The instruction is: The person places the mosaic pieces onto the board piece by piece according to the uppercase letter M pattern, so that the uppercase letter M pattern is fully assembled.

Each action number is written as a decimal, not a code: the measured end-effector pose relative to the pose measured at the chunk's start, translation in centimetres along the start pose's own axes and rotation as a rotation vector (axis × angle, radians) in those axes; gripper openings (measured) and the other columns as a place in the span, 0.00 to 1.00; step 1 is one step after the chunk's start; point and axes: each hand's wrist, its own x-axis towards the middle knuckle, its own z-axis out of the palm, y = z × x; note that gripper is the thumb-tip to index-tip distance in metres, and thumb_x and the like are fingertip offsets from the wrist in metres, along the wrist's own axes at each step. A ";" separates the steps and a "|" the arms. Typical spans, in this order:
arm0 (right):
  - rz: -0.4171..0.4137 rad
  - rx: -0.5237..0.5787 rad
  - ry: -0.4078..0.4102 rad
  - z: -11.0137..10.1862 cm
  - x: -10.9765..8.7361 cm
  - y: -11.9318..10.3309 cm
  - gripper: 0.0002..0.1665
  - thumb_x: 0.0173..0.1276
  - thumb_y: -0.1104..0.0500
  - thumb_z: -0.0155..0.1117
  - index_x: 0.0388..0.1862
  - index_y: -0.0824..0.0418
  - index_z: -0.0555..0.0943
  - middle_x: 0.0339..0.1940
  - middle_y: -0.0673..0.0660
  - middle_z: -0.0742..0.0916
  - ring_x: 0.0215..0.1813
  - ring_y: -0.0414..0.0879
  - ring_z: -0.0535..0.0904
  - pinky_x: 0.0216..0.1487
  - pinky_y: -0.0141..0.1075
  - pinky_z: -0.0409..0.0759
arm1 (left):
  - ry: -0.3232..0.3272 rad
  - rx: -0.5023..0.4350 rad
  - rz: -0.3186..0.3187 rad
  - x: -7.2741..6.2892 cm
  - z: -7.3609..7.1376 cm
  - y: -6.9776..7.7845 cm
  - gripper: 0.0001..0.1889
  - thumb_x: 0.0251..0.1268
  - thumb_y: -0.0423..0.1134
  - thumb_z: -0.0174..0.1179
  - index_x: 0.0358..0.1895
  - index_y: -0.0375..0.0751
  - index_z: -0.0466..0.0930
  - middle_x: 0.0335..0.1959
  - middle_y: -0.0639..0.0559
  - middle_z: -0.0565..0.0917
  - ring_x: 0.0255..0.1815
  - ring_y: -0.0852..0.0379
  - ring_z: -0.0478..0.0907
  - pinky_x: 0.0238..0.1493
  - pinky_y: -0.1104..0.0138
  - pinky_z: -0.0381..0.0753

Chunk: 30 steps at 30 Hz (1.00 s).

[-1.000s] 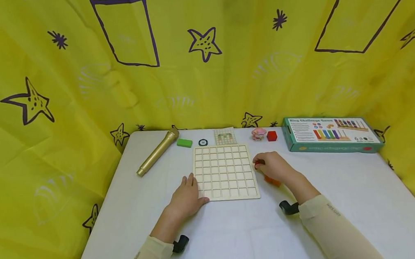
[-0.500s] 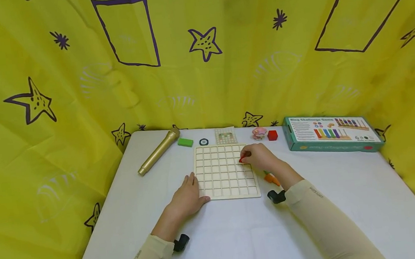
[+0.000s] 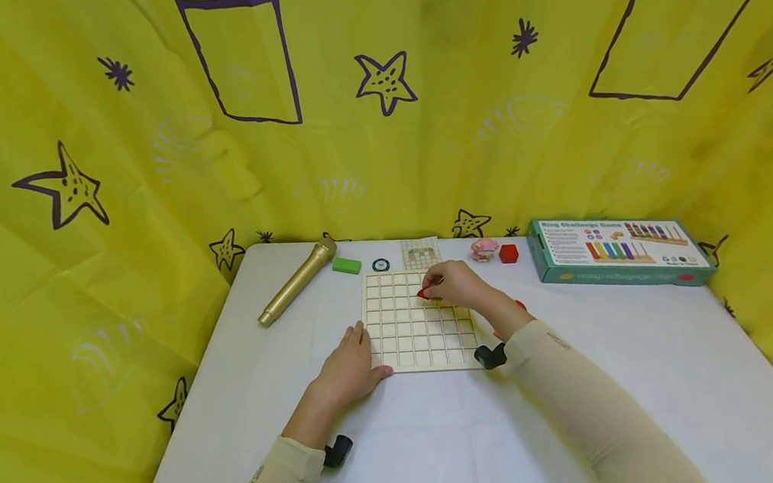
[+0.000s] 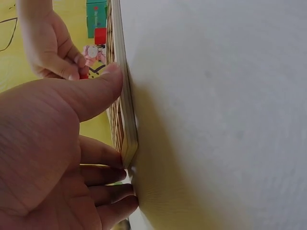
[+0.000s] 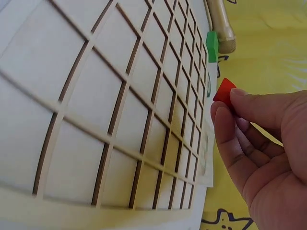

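A pale wooden grid board [image 3: 395,340] lies on the white table. At its near left corner my left hand [image 3: 347,366] rests against the edges, thumb on the front edge and fairly straight fingers along the left side. The left wrist view shows that thumb [image 4: 98,93] lying across the rim. Over the far right half of the grid, my right hand [image 3: 458,285] pinches a small red angular block [image 5: 224,91] between thumb and fingertips. The right wrist view shows the block held above the grid, with a pointed top. The grid's squares beneath the right hand are partly covered.
Behind the board lie a printed pattern card [image 3: 420,254], a round chip [image 3: 380,265] and a green block [image 3: 346,266]. A gold microphone [image 3: 296,282] lies left. A pink figurine [image 3: 484,249], a red block [image 3: 509,254] and a game box [image 3: 622,251] stand right.
My right hand has moved left from beside the board to over the grid, carrying the small red block. The left hand stays at the board's corner.
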 end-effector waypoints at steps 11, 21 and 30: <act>-0.019 0.054 -0.029 2.1 2.3 -1.4 0.03 0.69 0.63 0.68 0.38 0.62 0.87 0.34 0.52 0.88 0.38 0.44 0.79 0.41 0.34 0.79 | -0.005 -0.015 0.007 0.0 0.1 -0.3 0.48 0.67 0.58 0.64 0.73 0.20 0.57 0.78 0.31 0.56 0.78 0.36 0.53 0.72 0.49 0.64; -0.028 0.051 -0.070 3.5 3.9 -2.4 0.03 0.69 0.62 0.69 0.38 0.60 0.88 0.38 0.52 0.88 0.42 0.46 0.79 0.46 0.37 0.79 | -0.008 -0.022 0.012 0.0 0.4 -0.4 0.48 0.67 0.58 0.63 0.74 0.21 0.57 0.78 0.31 0.56 0.78 0.36 0.53 0.72 0.49 0.64; -0.061 0.021 -0.103 4.2 4.8 -2.8 0.03 0.69 0.61 0.70 0.35 0.59 0.88 0.34 0.50 0.88 0.39 0.45 0.77 0.46 0.37 0.77 | 0.001 -0.009 0.014 0.1 0.2 -0.4 0.48 0.67 0.59 0.63 0.74 0.21 0.58 0.78 0.31 0.56 0.78 0.36 0.53 0.72 0.51 0.64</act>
